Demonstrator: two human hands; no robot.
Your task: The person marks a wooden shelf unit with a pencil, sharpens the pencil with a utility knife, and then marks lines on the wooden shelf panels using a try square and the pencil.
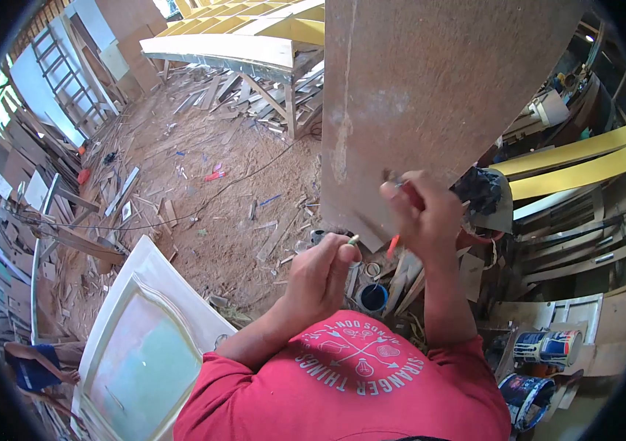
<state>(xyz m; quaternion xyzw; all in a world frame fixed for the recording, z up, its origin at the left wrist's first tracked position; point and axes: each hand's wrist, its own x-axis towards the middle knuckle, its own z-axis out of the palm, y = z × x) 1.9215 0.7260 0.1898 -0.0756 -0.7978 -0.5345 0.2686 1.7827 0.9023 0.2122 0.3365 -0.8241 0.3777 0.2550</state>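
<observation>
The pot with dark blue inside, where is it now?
In the head view, the pot is just above the red shirt, slightly right of centre: right of the left hand and lower than the right hand.

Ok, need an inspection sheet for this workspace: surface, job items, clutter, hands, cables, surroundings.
Surface: brown board, pale streak and light smudges on it; bare floor strewn with sawdust.
Job items: small pale stub and dark-tipped piece; exact kinds unclear.
Clutter: wood scraps scattered widely, heaped under the yellow frame.
Hands: left hand pinches the stub; right hand grips the piece; hands apart.
Cables: dark cord trails across the floor.
Surroundings: paint cans and yellow strips to the right; another person at lower left.
</observation>
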